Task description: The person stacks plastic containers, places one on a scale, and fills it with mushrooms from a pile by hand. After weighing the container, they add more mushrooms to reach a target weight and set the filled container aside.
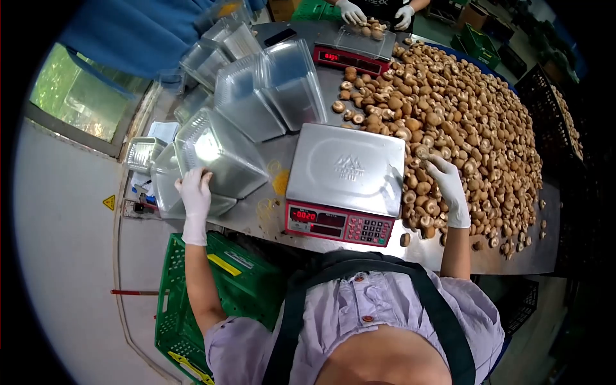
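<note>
My left hand (194, 191), in a white glove, is closed on the near edge of a stack of clear plastic trays (215, 154). On the other side, my right hand (444, 181), also gloved, reaches to the left edge of the mushroom pile (481, 147). Its fingers are bent toward the mushrooms, and whether it holds one is too small to tell. Between my hands stands a red scale (345, 173) with a bare metal plate and a lit red display.
Across the table a co-worker's gloved hands (352, 13) are at a second red scale (354, 48) carrying a tray of mushrooms. More tray stacks (247, 96) stand at the left. Below the table's left edge is a green crate (170, 308). Yellow bands (280, 182) lie beside the near scale.
</note>
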The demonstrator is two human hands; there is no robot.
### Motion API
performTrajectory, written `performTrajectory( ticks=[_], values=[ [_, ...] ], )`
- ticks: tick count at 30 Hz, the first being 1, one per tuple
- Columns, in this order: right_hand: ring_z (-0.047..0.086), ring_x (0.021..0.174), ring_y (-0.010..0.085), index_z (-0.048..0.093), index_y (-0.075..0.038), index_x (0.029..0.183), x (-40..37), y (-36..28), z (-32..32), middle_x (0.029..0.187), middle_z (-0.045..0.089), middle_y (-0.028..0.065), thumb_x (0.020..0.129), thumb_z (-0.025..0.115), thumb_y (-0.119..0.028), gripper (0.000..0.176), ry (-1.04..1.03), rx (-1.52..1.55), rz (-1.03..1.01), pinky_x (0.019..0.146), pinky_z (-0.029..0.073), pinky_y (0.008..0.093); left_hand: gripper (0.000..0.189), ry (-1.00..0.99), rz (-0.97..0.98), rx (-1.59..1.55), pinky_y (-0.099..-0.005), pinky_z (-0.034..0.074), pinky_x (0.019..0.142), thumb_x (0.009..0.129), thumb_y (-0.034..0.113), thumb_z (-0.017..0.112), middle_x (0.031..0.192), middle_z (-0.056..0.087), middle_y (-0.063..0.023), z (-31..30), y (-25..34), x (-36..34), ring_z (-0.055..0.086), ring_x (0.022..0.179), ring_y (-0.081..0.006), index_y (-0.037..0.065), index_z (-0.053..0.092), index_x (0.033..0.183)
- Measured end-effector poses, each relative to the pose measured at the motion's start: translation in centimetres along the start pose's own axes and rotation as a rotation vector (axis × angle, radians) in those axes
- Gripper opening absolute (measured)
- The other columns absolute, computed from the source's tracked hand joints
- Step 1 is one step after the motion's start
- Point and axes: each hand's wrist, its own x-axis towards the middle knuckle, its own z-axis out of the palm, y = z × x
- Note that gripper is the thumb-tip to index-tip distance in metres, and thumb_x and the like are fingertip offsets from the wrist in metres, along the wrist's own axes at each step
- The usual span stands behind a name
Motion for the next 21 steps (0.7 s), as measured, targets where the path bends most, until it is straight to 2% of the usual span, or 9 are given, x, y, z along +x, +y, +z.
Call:
performTrajectory(
  ticks=[4, 6, 7, 8, 10, 13, 14, 17, 21],
  values=[
    [0.056, 0.099, 0.0119, 0.057, 0.003, 0.117, -0.4, 0.2, -0.7, 0.108, 0.063, 0.0067, 0.09, 0.055, -0.017, 0.034, -0.059, 0.083, 0.005, 0.088, 0.042, 0.0244, 0.012, 0.001, 0.04, -0.069, -0.0403, 0.03, 0.087, 0.084, 0.019, 0.06, 0.087, 0.062, -0.0029, -0.2, -1.1, 0.0, 0.057, 0.085, -0.0213, 0.011, 0.061, 0.093],
    [0.056, 0.099, 0.0117, 0.057, 0.003, 0.117, -0.7, 0.1, -1.1, 0.109, 0.063, 0.0066, 0.09, 0.055, -0.017, 0.033, -0.067, 0.089, 0.0, 0.088, 0.042, 0.024, 0.014, -0.078, 0.0, -0.111, -0.0411, 0.031, 0.088, 0.084, 0.022, 0.061, 0.091, 0.063, -0.0017, -0.7, -1.2, 0.1, 0.058, 0.089, -0.02, 0.012, 0.062, 0.094],
    [0.056, 0.099, 0.0117, 0.057, 0.003, 0.117, -0.9, 0.2, -1.3, 0.109, 0.063, 0.0066, 0.09, 0.055, -0.017, 0.033, -0.072, 0.094, -0.002, 0.088, 0.042, 0.024, 0.018, -0.231, -0.129, -0.174, -0.0412, 0.032, 0.089, 0.083, 0.025, 0.062, 0.097, 0.064, -0.0019, -1.5, -1.1, 0.9, 0.059, 0.095, -0.0196, 0.013, 0.064, 0.096],
    [0.056, 0.099, 0.0116, 0.057, 0.003, 0.117, -1.0, 0.3, -1.4, 0.109, 0.063, 0.0066, 0.09, 0.055, -0.017, 0.033, -0.091, 0.079, -0.001, 0.088, 0.042, 0.0238, 0.018, -0.228, -0.128, -0.167, -0.0412, 0.032, 0.089, 0.083, 0.025, 0.062, 0.097, 0.064, -0.0019, -1.7, -0.6, 1.3, 0.059, 0.095, -0.0196, 0.013, 0.064, 0.096],
    [0.056, 0.099, 0.0118, 0.058, 0.002, 0.116, -1.6, 0.4, -1.5, 0.107, 0.064, 0.0066, 0.09, 0.057, -0.017, 0.032, -0.112, 0.039, 0.002, 0.088, 0.042, 0.0238, 0.021, -0.014, -0.089, -0.144, -0.0395, 0.034, 0.09, 0.082, 0.027, 0.063, 0.1, 0.065, -0.0033, -1.9, 1.7, 2.2, 0.059, 0.097, -0.0208, 0.013, 0.065, 0.098],
    [0.058, 0.095, 0.0129, 0.06, 0.001, 0.114, -1.9, 2.7, -1.5, 0.104, 0.065, 0.0074, 0.088, 0.059, -0.019, 0.033, -0.136, -0.006, -0.034, 0.086, 0.044, 0.0251, 0.028, 0.203, 0.185, -0.148, -0.0381, 0.043, 0.086, 0.078, 0.018, 0.067, 0.107, 0.061, -0.011, -0.9, 7.0, 4.9, 0.057, 0.102, -0.0278, 0.007, 0.063, 0.103],
    [0.059, 0.093, 0.0127, 0.061, 0.0, 0.113, -2.1, 2.9, -1.5, 0.102, 0.066, 0.0078, 0.087, 0.059, -0.019, 0.032, -0.14, -0.047, -0.012, 0.084, 0.045, 0.0255, 0.034, 0.202, 0.226, -0.063, -0.0391, 0.042, 0.089, 0.077, 0.019, 0.067, 0.111, 0.06, -0.0124, -0.9, 10.1, 5.8, 0.055, 0.103, -0.0293, 0.008, 0.061, 0.109],
    [0.06, 0.09, 0.0138, 0.062, -0.003, 0.112, -3.0, 2.8, -2.0, 0.099, 0.067, 0.0093, 0.087, 0.059, -0.019, 0.03, -0.156, -0.047, 0.006, 0.082, 0.046, 0.0271, 0.06, 0.005, 0.137, 0.119, -0.0451, 0.037, 0.096, 0.074, 0.027, 0.069, 0.132, 0.044, -0.0125, 2.7, 13.8, 8.9, 0.043, 0.119, -0.03, 0.013, 0.046, 0.128],
    [0.061, 0.1, 0.0185, 0.061, 0.0, 0.111, -3.6, 4.0, -3.5, 0.106, 0.066, 0.0123, 0.086, 0.058, -0.019, 0.032, -0.09, -0.08, -0.067, 0.088, 0.045, 0.0279, 0.069, -0.031, 0.117, 0.442, -0.0503, 0.033, 0.099, 0.075, 0.031, 0.069, 0.133, 0.043, -0.0114, 8.4, 13.3, 13.1, 0.042, 0.122, -0.0257, 0.017, 0.038, 0.135]
  ],
)
